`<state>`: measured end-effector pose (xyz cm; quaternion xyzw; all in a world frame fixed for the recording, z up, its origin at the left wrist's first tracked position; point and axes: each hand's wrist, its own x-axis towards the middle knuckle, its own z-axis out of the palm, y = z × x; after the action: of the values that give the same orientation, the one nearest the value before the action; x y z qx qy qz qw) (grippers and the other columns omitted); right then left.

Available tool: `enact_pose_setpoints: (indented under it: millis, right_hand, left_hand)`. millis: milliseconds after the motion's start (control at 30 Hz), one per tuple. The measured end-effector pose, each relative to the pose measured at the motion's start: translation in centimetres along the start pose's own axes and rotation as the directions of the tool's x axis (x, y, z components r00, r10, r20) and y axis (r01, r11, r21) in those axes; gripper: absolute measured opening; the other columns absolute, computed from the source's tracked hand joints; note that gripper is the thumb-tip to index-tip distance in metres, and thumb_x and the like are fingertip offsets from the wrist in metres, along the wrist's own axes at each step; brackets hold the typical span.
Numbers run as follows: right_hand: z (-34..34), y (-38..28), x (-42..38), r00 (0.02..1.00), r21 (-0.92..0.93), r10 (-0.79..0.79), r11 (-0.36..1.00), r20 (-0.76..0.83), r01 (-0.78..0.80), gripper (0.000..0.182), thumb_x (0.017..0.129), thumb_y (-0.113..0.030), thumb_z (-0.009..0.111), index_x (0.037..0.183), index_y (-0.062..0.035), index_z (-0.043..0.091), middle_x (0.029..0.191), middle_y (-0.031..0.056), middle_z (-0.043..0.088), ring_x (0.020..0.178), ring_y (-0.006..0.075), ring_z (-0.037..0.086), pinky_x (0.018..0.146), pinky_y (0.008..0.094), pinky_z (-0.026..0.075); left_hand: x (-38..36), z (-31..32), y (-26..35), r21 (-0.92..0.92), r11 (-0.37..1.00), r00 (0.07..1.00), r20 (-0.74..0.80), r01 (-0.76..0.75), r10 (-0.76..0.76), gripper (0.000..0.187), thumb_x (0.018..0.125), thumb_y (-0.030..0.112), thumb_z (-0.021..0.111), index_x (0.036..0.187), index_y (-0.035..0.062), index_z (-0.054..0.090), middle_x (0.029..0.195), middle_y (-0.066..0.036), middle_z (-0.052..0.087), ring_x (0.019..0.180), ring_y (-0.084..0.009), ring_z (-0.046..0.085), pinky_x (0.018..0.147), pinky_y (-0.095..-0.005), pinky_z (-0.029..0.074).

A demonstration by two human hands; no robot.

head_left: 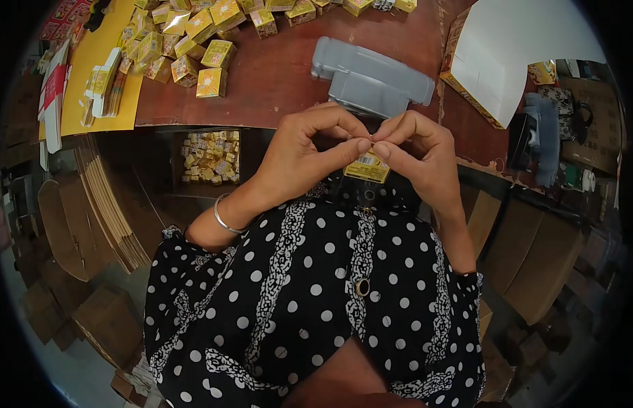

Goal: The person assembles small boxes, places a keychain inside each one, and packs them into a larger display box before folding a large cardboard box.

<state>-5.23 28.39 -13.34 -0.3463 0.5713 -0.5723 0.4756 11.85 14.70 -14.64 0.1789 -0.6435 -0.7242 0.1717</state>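
Both hands meet in front of my chest at the table's near edge, holding one small yellow box (368, 169) between them. My left hand (315, 146) pinches the box's upper edge with thumb and index finger. On the other side, my right hand (422, 151) pinches the same edge, its thumb close to the left thumb. The box's printed side, with a white label patch, faces me. Its top is hidden by my fingers. Just beyond the hands lie clear plastic trays (371, 78), partly overlapping.
Many yellow boxes (212, 81) are heaped at the table's far left. Flat cartons (107, 81) lie on a yellow sheet (129, 102). An open white-lined display box (486, 61) stands at right. Below the tabletop, a carton holds small gold-wrapped pieces (211, 156).
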Motion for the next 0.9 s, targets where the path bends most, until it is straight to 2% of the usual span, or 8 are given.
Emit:
enact_pose_setpoints:
  millis: [167, 233, 433, 600, 667, 767, 833, 900]
  right_hand:
    - [-0.7, 2.7, -0.5, 0.964, -0.084, -0.263, 0.960, 0.040, 0.266, 0.009, 0.088, 0.001, 0.073, 0.088, 0.0009, 0.064, 0.101, 0.0088, 0.069, 0.094, 0.0163, 0.065, 0.082, 0.0306, 0.054]
    - [-1.1, 3.4, -0.6, 0.837, -0.296, -0.531, 0.784, 0.134, 0.545, 0.014, 0.085, -0.001, 0.076, 0.094, 0.0004, 0.066, 0.105, 0.0122, 0.069, 0.100, 0.0263, 0.067, 0.085, 0.0358, 0.055]
    - [-1.3, 4.0, -0.6, 0.674, -0.472, -0.692, 0.517, 0.260, 0.714, 0.028, 0.083, -0.014, 0.081, 0.104, -0.0009, 0.067, 0.114, 0.0158, 0.067, 0.105, 0.0350, 0.065, 0.091, 0.0418, 0.054]
    - [0.3, 0.8, 0.5, 0.955, -0.261, -0.276, 0.935, -0.109, 0.241, 0.062, 0.084, -0.015, 0.081, 0.137, -0.0006, 0.052, 0.123, 0.0152, 0.065, 0.114, 0.0251, 0.063, 0.098, 0.0398, 0.052]
    - [-1.2, -0.1, 1.6, 0.989, -0.312, -0.031, 0.947, 0.146, 0.076, 0.052, 0.085, -0.010, 0.077, 0.132, -0.0001, 0.055, 0.109, 0.0118, 0.071, 0.101, 0.0201, 0.068, 0.092, 0.0346, 0.054]
    - [-2.9, -2.6, 4.7, 0.970, -0.497, -0.041, 0.853, 0.240, 0.160, 0.034, 0.086, -0.004, 0.074, 0.118, 0.0003, 0.065, 0.094, 0.0067, 0.073, 0.088, 0.0141, 0.069, 0.083, 0.0297, 0.055]
    - [-3.2, -5.0, 6.8, 0.948, -0.592, 0.012, 0.784, 0.319, 0.189, 0.030, 0.086, -0.002, 0.073, 0.115, 0.0016, 0.067, 0.092, 0.0057, 0.071, 0.088, 0.0120, 0.068, 0.081, 0.0282, 0.055]
    - [-3.3, -6.8, 9.2, 0.771, -0.598, 0.194, 0.751, 0.606, 0.280, 0.026, 0.086, -0.001, 0.073, 0.112, 0.0015, 0.068, 0.093, 0.0081, 0.073, 0.086, 0.0119, 0.069, 0.078, 0.0282, 0.056]
  left_hand:
    - [-0.6, -0.7, -1.3, 0.103, 0.977, 0.981, 0.074, -0.185, 0.178, 0.017, 0.090, 0.007, 0.075, 0.106, 0.0012, 0.075, 0.106, -0.008, 0.069, 0.095, -0.0145, 0.067, 0.080, -0.0261, 0.054]
    - [-1.0, -0.8, -1.4, 0.088, 0.977, 0.977, 0.106, -0.196, 0.187, 0.021, 0.088, 0.006, 0.076, 0.108, 0.0018, 0.075, 0.112, -0.009, 0.068, 0.099, -0.0163, 0.067, 0.083, -0.0277, 0.055]
    - [-1.1, -1.3, -1.7, 0.103, 0.969, 0.966, 0.161, -0.223, 0.205, 0.027, 0.084, -0.002, 0.075, 0.110, 0.0028, 0.074, 0.126, -0.010, 0.061, 0.114, -0.0199, 0.063, 0.094, -0.0319, 0.056]
    - [0.6, -2.3, -1.1, -0.316, 0.912, 0.960, -0.177, -0.263, 0.216, 0.058, 0.084, -0.011, 0.069, 0.136, 0.0045, 0.050, 0.131, -0.012, 0.051, 0.120, -0.0169, 0.057, 0.098, -0.0291, 0.052]
    - [0.9, -2.8, -0.1, -0.282, 0.921, 0.954, -0.210, -0.270, 0.215, 0.073, 0.081, -0.007, 0.070, 0.145, 0.0047, 0.036, 0.128, -0.013, 0.051, 0.119, -0.0171, 0.057, 0.098, -0.0305, 0.052]
    - [0.5, -4.1, 2.0, 0.119, 0.992, 0.997, 0.074, -0.032, 0.023, 0.087, 0.074, 0.005, 0.072, 0.152, 0.0092, 0.034, 0.121, -0.012, 0.055, 0.113, -0.0230, 0.059, 0.095, -0.0362, 0.050]
    - [1.2, -4.9, 1.3, 0.390, 0.912, 0.956, 0.293, -0.127, 0.007, 0.086, 0.073, 0.005, 0.072, 0.152, 0.0115, 0.039, 0.115, -0.011, 0.057, 0.110, -0.0266, 0.060, 0.096, -0.0366, 0.049]
    - [1.4, -5.0, 1.0, 0.443, 0.878, 0.935, 0.353, -0.184, 0.018, 0.081, 0.072, 0.006, 0.072, 0.148, 0.0107, 0.045, 0.111, -0.010, 0.059, 0.104, -0.0299, 0.061, 0.096, -0.0369, 0.049]
